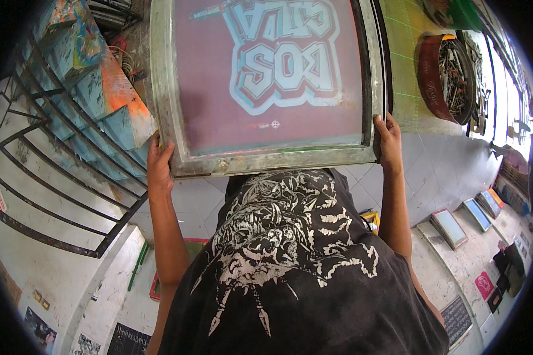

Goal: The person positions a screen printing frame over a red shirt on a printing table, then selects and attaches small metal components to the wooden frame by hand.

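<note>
I hold a silk-screen frame in front of my body: pink mesh in a worn metal frame, with pale, mirrored block lettering and a small registration mark. My left hand is wrapped round its lower left corner, thumb on the near face. My right hand grips the right side a little higher, thumb on the frame. A green gridded board lies beside and behind the frame on the right. My dark printed shirt fills the lower middle.
A black metal rack with paint-stained blue boards stands left. A red tin of tools and a green container sit at top right. Small framed screens lean along the right wall. A grey tiled floor shows below.
</note>
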